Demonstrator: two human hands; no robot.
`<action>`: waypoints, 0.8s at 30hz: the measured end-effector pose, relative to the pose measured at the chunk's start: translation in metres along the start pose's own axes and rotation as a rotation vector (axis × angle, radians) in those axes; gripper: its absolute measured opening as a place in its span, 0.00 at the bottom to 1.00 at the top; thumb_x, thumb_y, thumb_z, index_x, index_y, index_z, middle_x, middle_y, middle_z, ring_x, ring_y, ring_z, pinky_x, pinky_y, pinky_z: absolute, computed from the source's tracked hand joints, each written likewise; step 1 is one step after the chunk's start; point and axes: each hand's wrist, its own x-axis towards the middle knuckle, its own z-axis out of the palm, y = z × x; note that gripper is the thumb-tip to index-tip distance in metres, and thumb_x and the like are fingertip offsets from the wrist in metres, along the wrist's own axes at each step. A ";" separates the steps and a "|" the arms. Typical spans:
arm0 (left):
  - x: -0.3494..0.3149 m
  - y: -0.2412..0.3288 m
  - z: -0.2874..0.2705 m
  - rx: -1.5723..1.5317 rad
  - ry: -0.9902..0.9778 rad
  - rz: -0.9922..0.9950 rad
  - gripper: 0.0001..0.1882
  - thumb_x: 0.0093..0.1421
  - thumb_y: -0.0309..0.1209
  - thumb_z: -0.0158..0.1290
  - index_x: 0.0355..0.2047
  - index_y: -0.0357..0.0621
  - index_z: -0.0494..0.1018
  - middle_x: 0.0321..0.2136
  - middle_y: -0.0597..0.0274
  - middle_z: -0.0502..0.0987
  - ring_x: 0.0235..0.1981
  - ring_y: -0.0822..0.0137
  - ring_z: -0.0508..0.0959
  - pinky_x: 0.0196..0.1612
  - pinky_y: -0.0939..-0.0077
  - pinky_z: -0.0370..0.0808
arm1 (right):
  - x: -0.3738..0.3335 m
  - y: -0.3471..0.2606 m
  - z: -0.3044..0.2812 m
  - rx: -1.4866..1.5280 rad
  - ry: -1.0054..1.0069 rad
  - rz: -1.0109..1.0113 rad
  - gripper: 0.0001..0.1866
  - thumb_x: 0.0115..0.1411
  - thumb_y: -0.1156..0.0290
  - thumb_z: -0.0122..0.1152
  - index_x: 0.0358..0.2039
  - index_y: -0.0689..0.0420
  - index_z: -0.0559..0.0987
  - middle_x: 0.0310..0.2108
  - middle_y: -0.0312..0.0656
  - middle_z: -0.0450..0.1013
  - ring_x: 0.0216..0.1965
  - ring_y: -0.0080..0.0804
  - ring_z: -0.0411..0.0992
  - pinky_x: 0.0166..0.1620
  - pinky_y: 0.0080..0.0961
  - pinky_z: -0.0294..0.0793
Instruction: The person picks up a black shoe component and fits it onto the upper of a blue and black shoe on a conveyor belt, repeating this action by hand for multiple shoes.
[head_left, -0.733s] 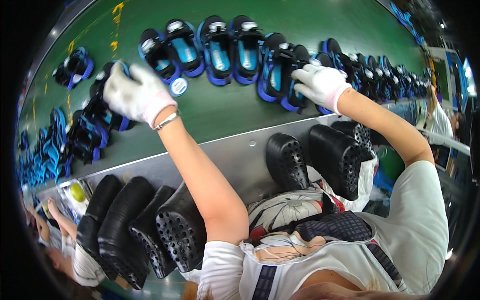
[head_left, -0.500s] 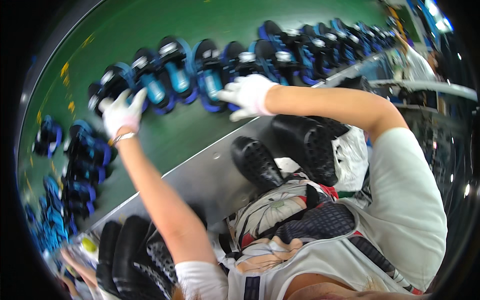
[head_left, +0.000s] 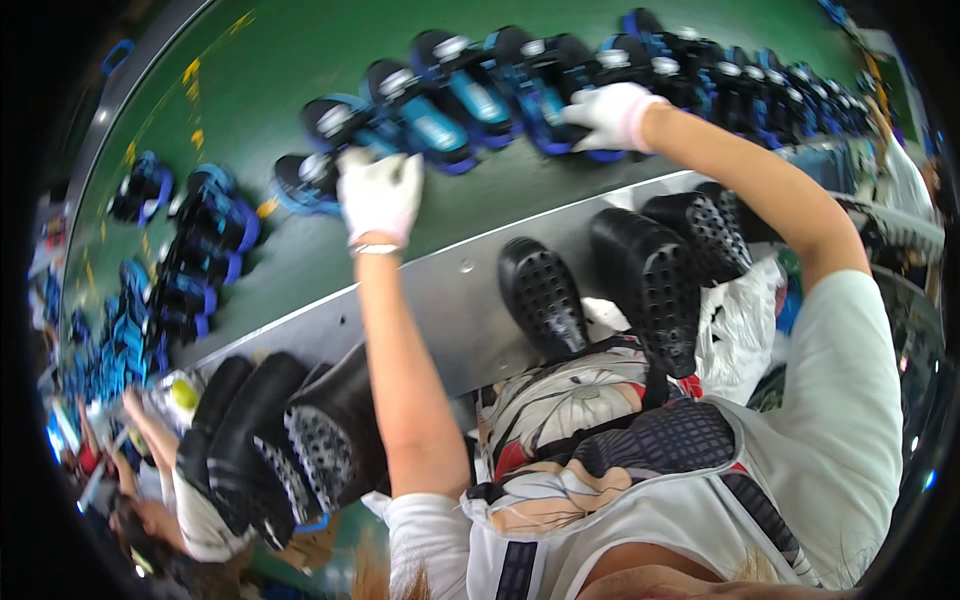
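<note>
My left hand [head_left: 382, 197], in a white glove, reaches over the green surface with its fingers apart. Its fingertips are at the heel end of a black and blue strapped sandal [head_left: 338, 118], and another sandal [head_left: 308, 180] lies just left of them. Whether they press on either one is hard to see. Farther right, my gloved right hand [head_left: 612, 117] stays open, fingers stretched leftward over the heel ends of the sandal row. Beside those fingers lies a sandal [head_left: 540, 100] with a bright blue insole. Part of the sandal beneath the right hand is hidden.
A metal edge [head_left: 430, 300] runs between me and the green surface [head_left: 300, 40]. Black shoe-shaped pieces with dimpled soles [head_left: 545, 290] stand along it, more at lower left [head_left: 325, 450]. Another sandal line [head_left: 205, 250] extends left. Other people [head_left: 165, 520] work at both ends.
The whole scene has shifted rightward in view, and the sandal row sits higher. My left hand's fingers are less spread than before. The right hand's fingers have drawn closer together.
</note>
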 end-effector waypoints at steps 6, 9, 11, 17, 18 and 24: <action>-0.023 0.011 -0.019 -0.165 0.323 0.012 0.21 0.48 0.36 0.64 0.42 0.46 0.77 0.39 0.47 0.70 0.42 0.50 0.72 0.47 0.62 0.71 | -0.012 0.021 0.010 0.033 0.021 0.074 0.23 0.53 0.60 0.60 0.50 0.50 0.73 0.42 0.47 0.71 0.45 0.49 0.72 0.48 0.41 0.72; -0.036 0.003 -0.029 0.083 0.448 -0.542 0.40 0.43 0.39 0.67 0.57 0.50 0.65 0.47 0.46 0.65 0.47 0.48 0.70 0.48 0.56 0.71 | -0.025 0.016 0.016 -0.007 0.215 0.046 0.22 0.53 0.65 0.58 0.51 0.50 0.72 0.45 0.43 0.71 0.46 0.46 0.71 0.49 0.37 0.72; -0.038 -0.028 -0.023 0.049 0.272 -0.684 0.43 0.42 0.40 0.67 0.59 0.49 0.63 0.50 0.44 0.64 0.48 0.46 0.72 0.52 0.58 0.72 | -0.035 0.013 0.013 -0.042 0.397 -0.024 0.22 0.55 0.66 0.57 0.51 0.51 0.71 0.46 0.42 0.71 0.46 0.44 0.71 0.49 0.35 0.72; -0.028 -0.084 -0.020 -0.094 0.098 -0.626 0.38 0.39 0.38 0.69 0.54 0.47 0.71 0.53 0.42 0.67 0.51 0.49 0.73 0.56 0.66 0.70 | -0.124 -0.008 -0.010 0.126 0.458 0.126 0.17 0.58 0.65 0.55 0.48 0.55 0.74 0.47 0.43 0.71 0.47 0.44 0.72 0.48 0.33 0.73; -0.020 -0.082 -0.019 -0.050 0.059 -0.615 0.37 0.40 0.37 0.69 0.53 0.47 0.72 0.52 0.46 0.70 0.51 0.50 0.73 0.56 0.67 0.69 | -0.143 -0.003 -0.005 0.152 0.464 0.181 0.17 0.58 0.65 0.55 0.48 0.54 0.74 0.46 0.43 0.72 0.46 0.43 0.72 0.48 0.33 0.73; -0.014 -0.197 -0.006 -0.357 -0.014 -0.592 0.26 0.52 0.20 0.55 0.54 0.46 0.72 0.46 0.59 0.78 0.43 0.67 0.77 0.51 0.73 0.72 | -0.250 0.015 0.016 0.270 0.528 0.548 0.17 0.61 0.63 0.54 0.49 0.55 0.74 0.44 0.47 0.74 0.45 0.46 0.73 0.48 0.34 0.72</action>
